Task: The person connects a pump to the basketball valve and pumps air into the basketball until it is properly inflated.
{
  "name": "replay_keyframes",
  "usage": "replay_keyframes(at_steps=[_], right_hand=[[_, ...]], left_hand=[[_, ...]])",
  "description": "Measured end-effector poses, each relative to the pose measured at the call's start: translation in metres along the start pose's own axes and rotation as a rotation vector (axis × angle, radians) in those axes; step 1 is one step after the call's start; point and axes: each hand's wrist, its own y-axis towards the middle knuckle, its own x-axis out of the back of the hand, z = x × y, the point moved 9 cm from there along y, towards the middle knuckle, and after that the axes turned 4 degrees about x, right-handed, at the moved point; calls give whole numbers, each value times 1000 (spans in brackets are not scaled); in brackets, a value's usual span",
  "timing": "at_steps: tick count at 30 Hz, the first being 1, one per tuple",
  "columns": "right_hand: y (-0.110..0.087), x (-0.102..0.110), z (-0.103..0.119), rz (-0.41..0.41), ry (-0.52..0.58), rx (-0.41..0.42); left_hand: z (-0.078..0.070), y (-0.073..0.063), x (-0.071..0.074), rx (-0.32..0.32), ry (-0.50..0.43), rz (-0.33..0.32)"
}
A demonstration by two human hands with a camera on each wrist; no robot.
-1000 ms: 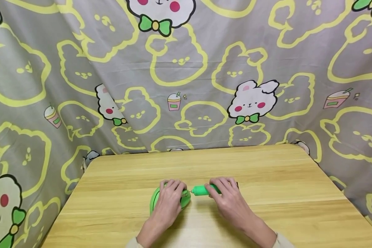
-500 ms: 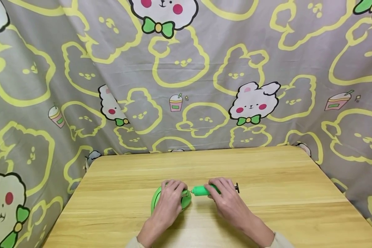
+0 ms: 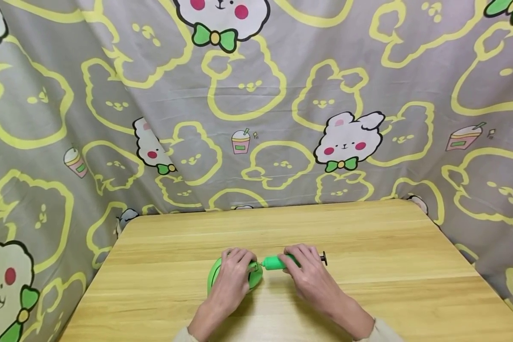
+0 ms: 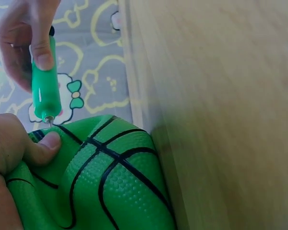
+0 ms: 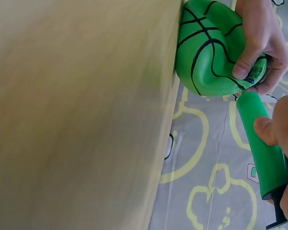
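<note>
Head view: gripping green ball (image 3: pixel 256 280) on tabletop (image 3: pixel 188 247) with left hand (image 3: pixel 232 276), green pump (image 3: pixel 274 263) with right hand (image 3: pixel 314 275). Left wrist: pinching just beside needle (image 4: pixel 50 123); best to steady there. Right wrist: best to push straight, never levering.

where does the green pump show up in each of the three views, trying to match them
Head: green pump below centre, slightly right, in the right hand.
Left wrist: green pump at upper left, roughly vertical.
Right wrist: green pump at lower right, slanting.
Shared landmark: the black-lined green ball, beside one end of the green pump in all three.
</note>
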Motion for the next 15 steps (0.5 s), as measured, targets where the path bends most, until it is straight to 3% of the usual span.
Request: replay_keyframes(at_steps=[15], right_hand=[[5,-6,4,-3,3,-5]], left_hand=[[2,-1,2,7,-33,-13]])
